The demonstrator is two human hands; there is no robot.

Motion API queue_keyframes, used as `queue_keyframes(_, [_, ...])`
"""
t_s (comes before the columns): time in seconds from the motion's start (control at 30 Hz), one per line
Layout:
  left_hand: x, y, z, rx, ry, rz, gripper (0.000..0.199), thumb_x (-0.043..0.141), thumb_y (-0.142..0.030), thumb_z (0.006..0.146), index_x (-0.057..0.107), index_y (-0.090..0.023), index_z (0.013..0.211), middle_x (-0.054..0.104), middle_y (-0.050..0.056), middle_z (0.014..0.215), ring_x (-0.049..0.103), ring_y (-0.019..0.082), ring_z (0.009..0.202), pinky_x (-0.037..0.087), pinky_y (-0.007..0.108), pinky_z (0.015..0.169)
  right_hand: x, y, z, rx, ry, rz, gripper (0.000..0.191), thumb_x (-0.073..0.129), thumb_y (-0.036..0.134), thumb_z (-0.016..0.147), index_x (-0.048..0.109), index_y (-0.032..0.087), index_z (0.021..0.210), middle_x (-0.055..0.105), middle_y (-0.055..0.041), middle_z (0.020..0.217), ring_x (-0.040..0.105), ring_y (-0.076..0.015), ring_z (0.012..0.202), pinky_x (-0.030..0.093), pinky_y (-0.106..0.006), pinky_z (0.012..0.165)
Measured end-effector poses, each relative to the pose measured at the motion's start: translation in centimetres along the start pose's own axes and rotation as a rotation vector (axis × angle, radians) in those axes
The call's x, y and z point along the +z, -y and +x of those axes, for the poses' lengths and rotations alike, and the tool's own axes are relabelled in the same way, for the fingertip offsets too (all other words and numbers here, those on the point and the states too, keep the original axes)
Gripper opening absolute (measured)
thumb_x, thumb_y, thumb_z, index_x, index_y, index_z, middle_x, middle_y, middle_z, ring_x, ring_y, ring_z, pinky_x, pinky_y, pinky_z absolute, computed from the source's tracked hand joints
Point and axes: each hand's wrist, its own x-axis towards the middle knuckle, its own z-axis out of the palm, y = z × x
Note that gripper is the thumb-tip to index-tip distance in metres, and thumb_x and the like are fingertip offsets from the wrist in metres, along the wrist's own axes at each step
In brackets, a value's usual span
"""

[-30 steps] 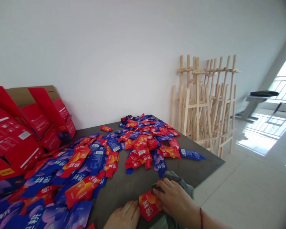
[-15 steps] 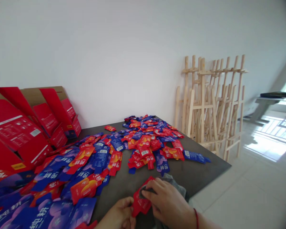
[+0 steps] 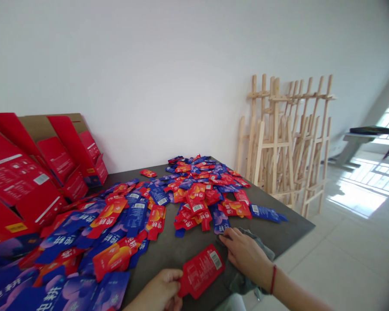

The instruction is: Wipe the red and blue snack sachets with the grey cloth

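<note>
Near the front of the dark table, my left hand (image 3: 165,288) pinches a flat red pouch (image 3: 201,271) by its narrow end. The pouch lies tilted, its white barcode toward the upper right. Just to the right, my right hand (image 3: 244,258), with a red cord at the wrist, is closed on a grey-green cloth (image 3: 241,283). Part of the cloth is hidden under the palm and hangs past the table edge. Close to the right fingertips lies a blue pouch (image 3: 221,219) from the pile.
Red and blue pouches (image 3: 139,211) are heaped over the left side of the table (image 3: 168,250). More form a pile (image 3: 197,190) toward the back. Open red cartons (image 3: 22,172) stand at the left. Wooden easels (image 3: 278,142) lean on the wall beyond the right edge.
My right hand has moved right, off the red pouch, taking the cloth with it. The pouch, still in my left hand, now shows its barcode uncovered.
</note>
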Motion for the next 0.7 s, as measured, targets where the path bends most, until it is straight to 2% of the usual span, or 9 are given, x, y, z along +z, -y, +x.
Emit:
queue_keyframes(0.07, [-0.1, 0.3, 0.5, -0.008, -0.008, -0.004, 0.046, 0.057, -0.045, 0.065, 0.053, -0.016, 0.101, 0.051, -0.005, 0.040, 0.046, 0.011, 0.029, 0.028, 0.014, 0.030, -0.1, 1.0, -0.4, -0.042, -0.063, 0.023, 0.045, 0.050, 0.010, 0.079, 0.056, 0.019, 0.123, 0.057, -0.0086, 0.114, 0.051, -0.0221, 0.102, 0.042, -0.032, 0.084])
queue_keyframes(0.13, [-0.2, 0.5, 0.8, -0.013, -0.018, -0.004, 0.048, 0.058, -0.048, 0.063, 0.053, -0.016, 0.099, 0.051, -0.005, 0.040, 0.047, 0.013, 0.030, 0.029, 0.015, 0.029, 0.3, 2.9, -0.7, -0.173, -0.119, 0.063, 0.045, 0.053, 0.013, 0.081, 0.053, 0.024, 0.124, 0.057, -0.0051, 0.115, 0.052, -0.0203, 0.100, 0.042, -0.030, 0.081])
queue_keyframes(0.23, [-0.2, 0.8, 1.2, 0.002, -0.036, 0.009, 0.041, 0.057, -0.045, 0.063, 0.056, -0.016, 0.093, 0.051, -0.004, 0.039, 0.046, 0.012, 0.029, 0.026, 0.015, 0.029, 1.8, 5.6, -0.7, -0.392, -0.165, 0.067, 0.031, 0.057, 0.024, 0.084, 0.055, 0.028, 0.114, 0.059, -0.0002, 0.109, 0.053, -0.0186, 0.092, 0.042, -0.029, 0.070])
queue_keyframes(0.3, [0.0, 0.9, 1.4, 0.032, -0.065, -0.003, 0.036, 0.057, -0.041, 0.063, 0.058, -0.016, 0.088, 0.049, -0.005, 0.040, 0.042, 0.009, 0.029, 0.023, 0.014, 0.031, 2.7, 6.1, -0.5, -0.433, -0.169, 0.046, 0.024, 0.059, 0.028, 0.084, 0.056, 0.028, 0.108, 0.059, 0.0007, 0.106, 0.054, -0.0186, 0.089, 0.041, -0.029, 0.065])
queue_keyframes(0.43, [0.1, 1.0, 1.6, 0.122, -0.103, -0.107, 0.032, 0.061, -0.038, 0.054, 0.059, -0.014, 0.075, 0.052, -0.003, 0.048, 0.040, 0.005, 0.034, 0.023, 0.016, 0.035, 3.2, 3.7, -0.2, -0.293, -0.135, 0.052, 0.038, 0.060, 0.018, 0.078, 0.056, 0.028, 0.114, 0.057, -0.0014, 0.110, 0.053, -0.0204, 0.093, 0.042, -0.029, 0.071])
queue_keyframes(0.5, [-0.6, 0.5, 1.0, 0.144, -0.118, -0.142, 0.039, 0.063, -0.042, 0.052, 0.060, -0.013, 0.077, 0.054, -0.002, 0.052, 0.038, 0.004, 0.035, 0.023, 0.017, 0.035, 2.9, 1.8, -0.1, -0.178, -0.103, 0.071, 0.045, 0.056, 0.011, 0.074, 0.057, 0.026, 0.117, 0.057, -0.0035, 0.111, 0.053, -0.0212, 0.097, 0.043, -0.030, 0.077])
queue_keyframes(0.6, [-3.4, -1.6, -1.6, 0.164, -0.189, -0.080, 0.059, 0.058, -0.057, 0.060, 0.060, -0.012, 0.098, 0.050, -0.004, 0.045, 0.038, 0.008, 0.032, 0.025, 0.019, 0.035, 2.6, -0.2, -0.1, -0.079, -0.055, 0.125, 0.048, 0.050, 0.005, 0.072, 0.060, 0.024, 0.114, 0.058, -0.0047, 0.110, 0.053, -0.0206, 0.099, 0.043, -0.031, 0.083])
queue_keyframes(0.63, [-4.8, -2.7, -2.9, 0.189, -0.238, -0.017, 0.064, 0.053, -0.061, 0.065, 0.057, -0.012, 0.106, 0.048, -0.006, 0.043, 0.040, 0.010, 0.032, 0.027, 0.020, 0.035, 2.6, -0.6, -0.1, -0.071, -0.046, 0.136, 0.048, 0.050, 0.005, 0.071, 0.061, 0.024, 0.114, 0.058, -0.0049, 0.110, 0.053, -0.0207, 0.099, 0.043, -0.032, 0.084])
queue_keyframes(0.7, [-7.8, -5.4, -5.5, 0.272, -0.415, 0.193, 0.066, 0.043, -0.060, 0.076, 0.051, -0.012, 0.121, 0.050, -0.006, 0.046, 0.044, 0.013, 0.034, 0.033, 0.022, 0.037, 2.7, -0.7, 0.0, -0.069, -0.034, 0.137, 0.051, 0.049, 0.005, 0.070, 0.061, 0.024, 0.116, 0.058, -0.0055, 0.111, 0.053, -0.0217, 0.100, 0.043, -0.033, 0.084])
